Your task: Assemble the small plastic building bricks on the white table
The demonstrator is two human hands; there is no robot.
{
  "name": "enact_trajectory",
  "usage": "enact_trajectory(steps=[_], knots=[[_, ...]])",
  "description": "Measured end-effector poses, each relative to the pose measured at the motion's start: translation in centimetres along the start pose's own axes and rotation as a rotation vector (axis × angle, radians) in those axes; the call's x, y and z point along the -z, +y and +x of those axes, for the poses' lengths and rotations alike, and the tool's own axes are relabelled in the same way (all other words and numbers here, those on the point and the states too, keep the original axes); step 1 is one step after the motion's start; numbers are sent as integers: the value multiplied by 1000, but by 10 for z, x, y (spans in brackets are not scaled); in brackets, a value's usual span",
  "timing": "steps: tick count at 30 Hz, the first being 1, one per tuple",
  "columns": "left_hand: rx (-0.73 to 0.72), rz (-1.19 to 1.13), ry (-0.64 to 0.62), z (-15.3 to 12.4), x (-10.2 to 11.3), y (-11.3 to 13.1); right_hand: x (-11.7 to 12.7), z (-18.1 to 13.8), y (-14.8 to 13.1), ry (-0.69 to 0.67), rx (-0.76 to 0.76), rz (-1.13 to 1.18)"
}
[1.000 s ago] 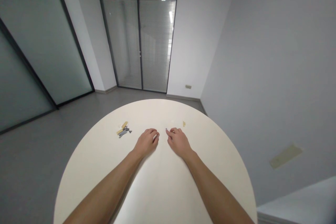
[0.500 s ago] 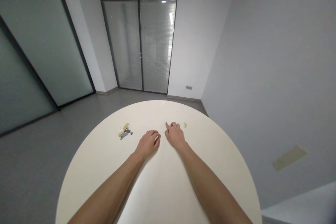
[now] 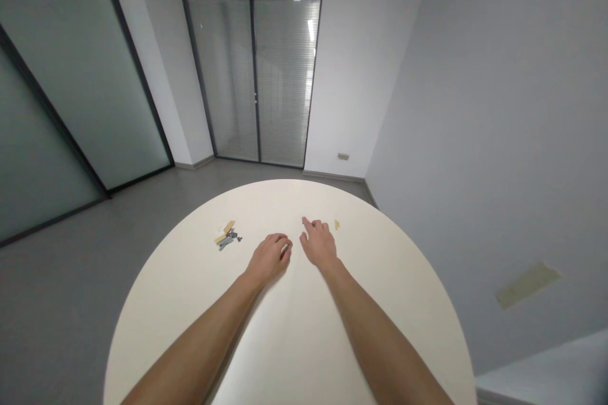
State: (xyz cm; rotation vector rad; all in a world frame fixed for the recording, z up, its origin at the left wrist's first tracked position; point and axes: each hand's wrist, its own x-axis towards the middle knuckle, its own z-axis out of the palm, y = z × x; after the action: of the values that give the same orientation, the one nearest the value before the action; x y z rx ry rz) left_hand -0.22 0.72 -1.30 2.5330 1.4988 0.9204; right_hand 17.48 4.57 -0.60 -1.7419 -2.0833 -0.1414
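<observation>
My left hand (image 3: 270, 257) rests on the white round table (image 3: 294, 342), its fingers curled and the thumb bent toward the index finger. Whatever may be between those fingertips is too small or hidden to make out. To its right, my right hand (image 3: 320, 245) has the index finger stretched forward, its tip down on the tabletop. The other fingers are loosely bent and the thumb stands apart. Any tiny piece beneath that fingertip is covered now. A small yellow piece (image 3: 337, 224) lies just right of my right hand.
A loose pile of small grey pieces (image 3: 228, 241) and tan flat pieces (image 3: 229, 226) lies on the table's left side. One small dark piece (image 3: 239, 239) sits beside it. Beyond the table are a glass door (image 3: 280, 82) and a grey wall (image 3: 498, 139) on the right.
My right hand has shifted slightly to the right, its index fingertip now over the spot where a tiny grey piece showed. My left hand has hardly moved.
</observation>
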Motion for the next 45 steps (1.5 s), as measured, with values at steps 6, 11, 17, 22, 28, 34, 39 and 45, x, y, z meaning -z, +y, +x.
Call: enact_trajectory(steps=[6,11,17,22,28,34,39,45], knots=[[-3,6,8,1,-1,2,5,-9,10,-50,50,42],[93,116,128,4,5,-5,10,-30,31,-97,170,180],[453,335,271,0,14,-32,13,-46,34,-121,211,230],[616,445,211,-5,15,-45,14,-46,29,-108,197,223],[668,484,143,-5,15,-48,10,-45,31,-108,208,219],[669,519,104,-5,15,-48,10,-45,31,-98,209,213],[665,505,76,-5,14,-48,11,-45,32,-106,211,215],[590,485,98,-6,15,-45,10,-45,33,-109,207,234]])
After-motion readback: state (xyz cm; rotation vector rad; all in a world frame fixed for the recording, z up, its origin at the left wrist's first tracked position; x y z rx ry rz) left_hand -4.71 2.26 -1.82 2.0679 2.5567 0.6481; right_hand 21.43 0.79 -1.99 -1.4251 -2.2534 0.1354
